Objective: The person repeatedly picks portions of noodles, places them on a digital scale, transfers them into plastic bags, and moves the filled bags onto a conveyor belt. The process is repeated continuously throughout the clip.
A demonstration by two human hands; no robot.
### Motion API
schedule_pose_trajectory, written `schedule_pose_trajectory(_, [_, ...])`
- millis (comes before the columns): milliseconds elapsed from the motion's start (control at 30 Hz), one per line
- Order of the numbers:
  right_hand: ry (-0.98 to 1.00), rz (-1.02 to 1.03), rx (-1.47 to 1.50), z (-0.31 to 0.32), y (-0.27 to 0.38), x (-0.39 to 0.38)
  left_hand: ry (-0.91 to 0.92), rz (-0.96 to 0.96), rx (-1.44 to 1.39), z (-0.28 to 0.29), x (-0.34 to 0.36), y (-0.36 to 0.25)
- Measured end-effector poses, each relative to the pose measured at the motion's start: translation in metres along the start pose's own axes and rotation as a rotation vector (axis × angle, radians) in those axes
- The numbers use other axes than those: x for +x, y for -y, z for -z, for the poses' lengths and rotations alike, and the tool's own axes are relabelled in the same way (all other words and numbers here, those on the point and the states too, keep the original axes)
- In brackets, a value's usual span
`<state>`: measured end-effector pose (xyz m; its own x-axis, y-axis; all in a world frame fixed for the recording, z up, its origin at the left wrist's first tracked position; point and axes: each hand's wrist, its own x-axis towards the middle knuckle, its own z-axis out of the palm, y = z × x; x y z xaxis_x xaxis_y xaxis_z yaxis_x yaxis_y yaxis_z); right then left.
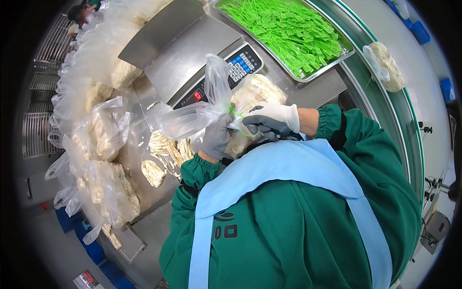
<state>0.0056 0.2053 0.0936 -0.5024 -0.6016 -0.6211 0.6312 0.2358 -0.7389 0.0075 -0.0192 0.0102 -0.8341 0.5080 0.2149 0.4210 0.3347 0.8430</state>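
Left grip (pixel 216 136) holds the clear bag (pixel 221 94) by its neck.

At the centre of the frame, the gloved left hand (pixel 215 137) grips the gathered neck of a clear bag (pixel 256 92) of pale food; a green tie (pixel 233 111) crosses that neck. The gloved right hand (pixel 273 119), fingers curled, is positioned at the tie; whether it pinches it cannot be determined. Left of centre, loose pale pieces (pixel 153 173) lie on the metal desk (pixel 136 153). Upper centre: a scale (pixel 180 53). Upper right: a metal tray (pixel 332 63) of green ties (pixel 288 33). Filled bags (pixel 103 132) line the left side.
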Motion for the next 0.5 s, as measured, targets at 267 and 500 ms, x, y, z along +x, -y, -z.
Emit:
schedule_pose_trajectory(267, [0.078, 0.011, 0.042, 0.001, 0.0, 0.003, -0.117, 0.489, -0.793, -0.007, 0.0, -0.024])
schedule_pose_trajectory(500, [-0.02, -0.014, 0.11, -0.006, 0.001, 0.009, -0.125, 0.682, -0.849, -0.014, -0.005, -0.03])
